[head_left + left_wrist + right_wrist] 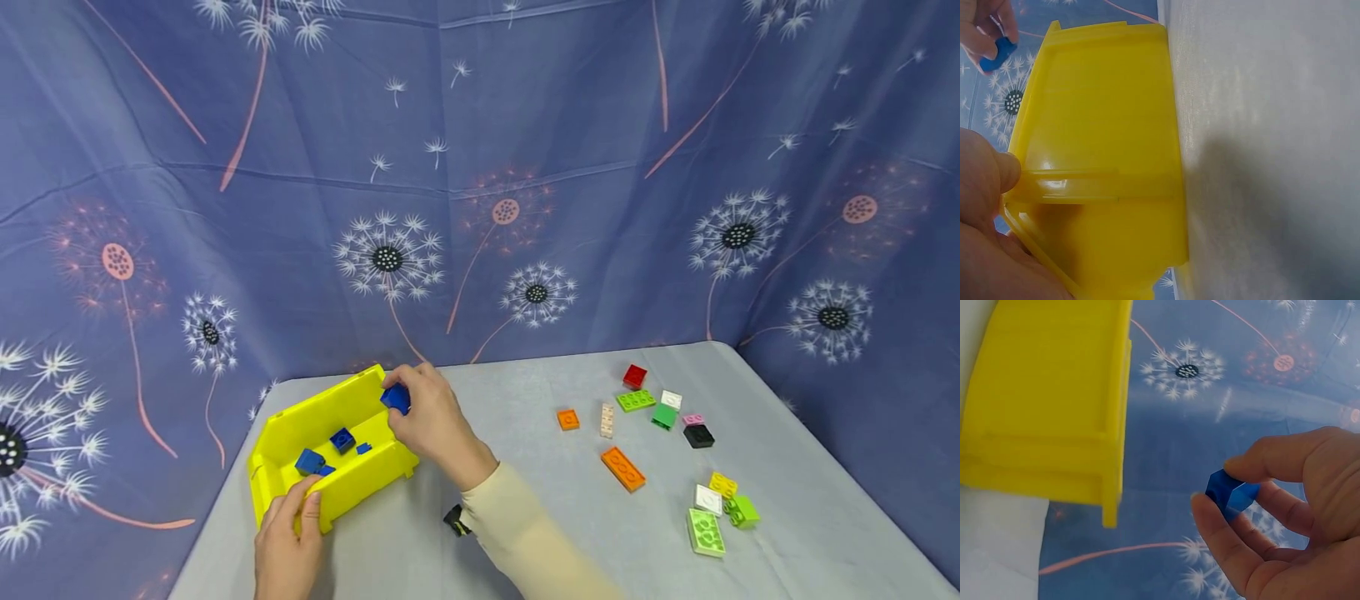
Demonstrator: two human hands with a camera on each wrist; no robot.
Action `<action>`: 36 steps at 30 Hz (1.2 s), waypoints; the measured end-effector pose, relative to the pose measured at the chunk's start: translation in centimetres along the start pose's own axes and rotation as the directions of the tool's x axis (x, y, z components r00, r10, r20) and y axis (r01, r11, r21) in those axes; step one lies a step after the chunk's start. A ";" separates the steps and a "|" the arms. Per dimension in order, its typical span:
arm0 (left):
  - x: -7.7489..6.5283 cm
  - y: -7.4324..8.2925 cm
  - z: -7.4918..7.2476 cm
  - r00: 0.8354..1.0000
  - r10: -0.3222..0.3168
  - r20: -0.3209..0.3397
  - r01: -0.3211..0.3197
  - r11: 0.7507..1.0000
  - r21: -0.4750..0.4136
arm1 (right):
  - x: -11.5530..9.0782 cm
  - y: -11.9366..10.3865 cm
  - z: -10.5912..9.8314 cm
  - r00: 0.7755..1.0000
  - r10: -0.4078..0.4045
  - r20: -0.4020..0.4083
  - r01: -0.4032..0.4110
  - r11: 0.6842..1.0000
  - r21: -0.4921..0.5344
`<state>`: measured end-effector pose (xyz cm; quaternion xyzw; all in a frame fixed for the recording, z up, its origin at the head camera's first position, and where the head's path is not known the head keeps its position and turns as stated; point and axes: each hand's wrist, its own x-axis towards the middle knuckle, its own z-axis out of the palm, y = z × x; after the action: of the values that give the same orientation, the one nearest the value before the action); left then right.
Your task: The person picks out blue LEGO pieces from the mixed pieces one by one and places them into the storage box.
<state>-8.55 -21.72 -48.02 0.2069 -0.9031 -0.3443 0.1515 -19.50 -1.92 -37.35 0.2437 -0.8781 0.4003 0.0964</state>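
Observation:
A yellow bin stands on the left of the table with several blue bricks inside. My left hand grips the bin's near rim; in the left wrist view the thumb lies over the edge of its yellow wall. Above the bin's right end, my right hand pinches a blue toy brick between thumb and fingers. The right wrist view shows this blue brick held at the fingertips, apart from the bin.
Right of the bin lie loose bricks: an orange one, a red one, a black one, a light green one and several others. A small black piece lies beside the right sleeve. Patterned blue cloth hangs behind the table.

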 end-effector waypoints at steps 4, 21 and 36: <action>0.0 0.0 -0.1 1.000 -0.014 0.014 0.014 1.000 -0.003 | 0.1 -0.5 1.1 1.000 -0.015 0.012 0.015 1.000 -0.018; 0.0 0.1 -0.1 1.000 -0.011 0.014 0.011 1.000 -0.003 | 1.0 -1.8 4.1 0.993 -0.103 0.059 0.112 0.979 -0.173; -0.1 0.2 -0.2 1.000 -0.009 0.010 0.010 1.000 -0.017 | 1.0 -1.3 4.9 0.986 -0.154 0.060 0.163 0.968 -0.191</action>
<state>-8.43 -21.69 -47.78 0.2083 -0.9000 -0.3536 0.1471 -19.55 -6.68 -39.37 0.3115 -0.8928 0.2976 0.1318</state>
